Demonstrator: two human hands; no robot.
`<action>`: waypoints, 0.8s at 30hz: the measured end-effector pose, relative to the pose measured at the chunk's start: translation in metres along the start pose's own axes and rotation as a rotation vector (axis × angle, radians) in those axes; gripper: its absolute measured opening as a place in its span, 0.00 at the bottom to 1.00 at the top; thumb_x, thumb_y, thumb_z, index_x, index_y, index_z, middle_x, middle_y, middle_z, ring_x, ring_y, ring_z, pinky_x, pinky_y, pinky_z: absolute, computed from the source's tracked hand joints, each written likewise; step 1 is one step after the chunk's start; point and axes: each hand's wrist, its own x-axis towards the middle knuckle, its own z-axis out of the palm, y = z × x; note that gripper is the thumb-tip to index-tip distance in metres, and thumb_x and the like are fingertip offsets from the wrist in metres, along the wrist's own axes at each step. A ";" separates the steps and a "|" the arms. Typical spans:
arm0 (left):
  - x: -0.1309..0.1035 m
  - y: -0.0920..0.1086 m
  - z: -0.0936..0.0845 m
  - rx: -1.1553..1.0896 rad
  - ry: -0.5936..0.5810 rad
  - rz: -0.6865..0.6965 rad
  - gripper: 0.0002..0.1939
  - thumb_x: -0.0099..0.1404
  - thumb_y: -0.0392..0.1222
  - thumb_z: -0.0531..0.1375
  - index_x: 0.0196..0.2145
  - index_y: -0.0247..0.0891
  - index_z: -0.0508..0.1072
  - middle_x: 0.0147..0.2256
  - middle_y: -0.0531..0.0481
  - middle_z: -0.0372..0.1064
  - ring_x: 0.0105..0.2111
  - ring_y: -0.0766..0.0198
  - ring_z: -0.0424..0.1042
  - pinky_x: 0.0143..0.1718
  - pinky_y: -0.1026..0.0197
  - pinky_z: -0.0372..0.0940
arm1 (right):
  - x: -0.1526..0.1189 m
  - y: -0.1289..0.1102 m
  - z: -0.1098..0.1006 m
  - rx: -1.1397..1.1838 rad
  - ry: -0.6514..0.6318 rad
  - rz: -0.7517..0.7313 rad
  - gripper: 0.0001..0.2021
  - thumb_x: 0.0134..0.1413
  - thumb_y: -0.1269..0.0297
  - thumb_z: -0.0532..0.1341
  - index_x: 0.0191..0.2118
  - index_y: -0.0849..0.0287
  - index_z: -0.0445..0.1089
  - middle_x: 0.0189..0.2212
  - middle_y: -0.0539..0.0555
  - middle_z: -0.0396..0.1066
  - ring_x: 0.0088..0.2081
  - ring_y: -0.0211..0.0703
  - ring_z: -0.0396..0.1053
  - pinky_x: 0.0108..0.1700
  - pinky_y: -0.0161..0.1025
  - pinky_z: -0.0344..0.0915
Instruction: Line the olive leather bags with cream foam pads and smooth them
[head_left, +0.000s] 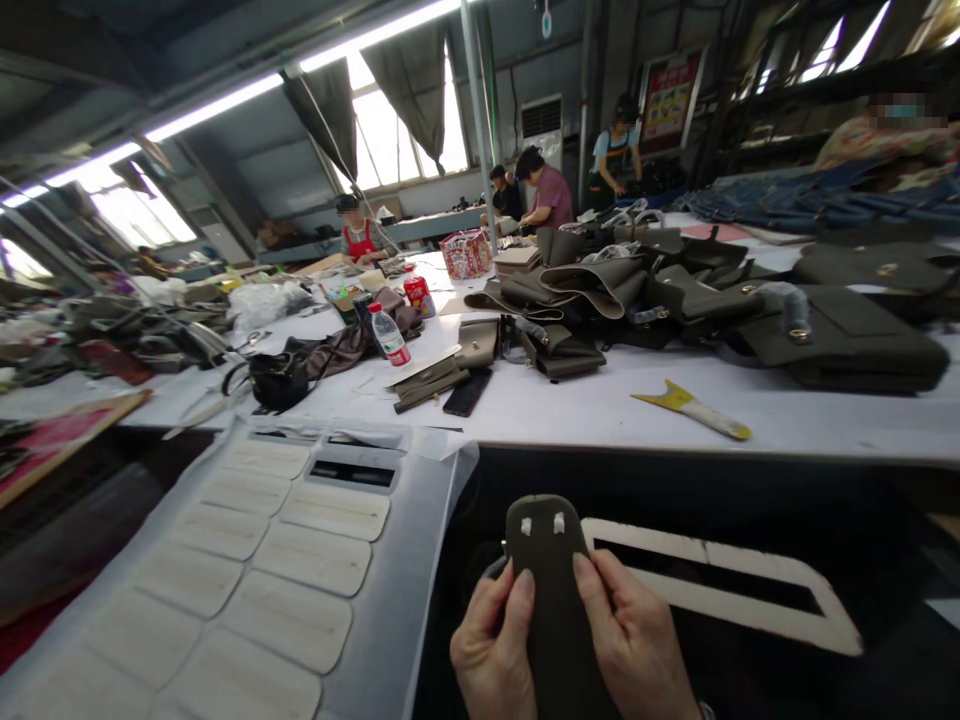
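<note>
Between my two hands is a dark olive strap-like bag piece (pixel 556 590) with a rounded top end and two small whitish tabs near that end. My left hand (pixel 495 635) pinches its left edge between thumb and fingers. On the opposite edge, my right hand (pixel 626 630) grips it the same way. The lower part of the piece runs out of the picture at the bottom. Just behind my right hand lies a pale frame (pixel 765 580) with a long slot. Left of my hands is a grey sheet (pixel 401 560) bearing rows of pale rounded panels (pixel 289 610).
Across the white table (pixel 570 420) lie a yellow-ended flat tool (pixel 694 408), a phone (pixel 467 393), a water bottle (pixel 388 336), a small black bag (pixel 279 380) and piles of olive bags (pixel 840 335). Several people work farther back, one in a red apron (pixel 361 243).
</note>
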 end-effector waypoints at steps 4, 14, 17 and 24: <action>0.005 -0.001 0.005 -0.159 -0.029 -0.047 0.28 0.52 0.57 0.70 0.44 0.34 0.77 0.31 0.49 0.69 0.31 0.67 0.70 0.36 0.67 0.66 | 0.011 0.000 -0.005 0.054 -0.072 0.116 0.22 0.63 0.42 0.52 0.30 0.55 0.64 0.22 0.49 0.66 0.24 0.39 0.65 0.26 0.33 0.61; 0.018 0.020 0.007 -0.122 -0.129 -0.116 0.27 0.51 0.59 0.70 0.37 0.33 0.73 0.32 0.46 0.73 0.31 0.63 0.71 0.34 0.63 0.67 | 0.017 -0.015 0.004 -0.091 -0.038 0.042 0.22 0.65 0.41 0.46 0.34 0.54 0.63 0.22 0.50 0.66 0.23 0.41 0.65 0.26 0.36 0.58; 0.016 0.017 0.008 -0.169 -0.109 -0.157 0.27 0.48 0.59 0.71 0.36 0.35 0.72 0.31 0.48 0.74 0.30 0.63 0.72 0.34 0.63 0.67 | 0.014 -0.012 0.009 -0.017 -0.016 -0.030 0.20 0.67 0.46 0.48 0.32 0.55 0.63 0.22 0.49 0.65 0.23 0.38 0.64 0.27 0.34 0.58; 0.027 0.022 -0.020 -0.009 -0.045 -0.017 0.33 0.48 0.63 0.69 0.46 0.42 0.70 0.36 0.50 0.74 0.37 0.57 0.74 0.38 0.61 0.68 | 0.006 -0.025 0.018 -0.019 0.064 -0.211 0.16 0.68 0.56 0.48 0.31 0.56 0.63 0.20 0.48 0.64 0.21 0.35 0.62 0.25 0.32 0.58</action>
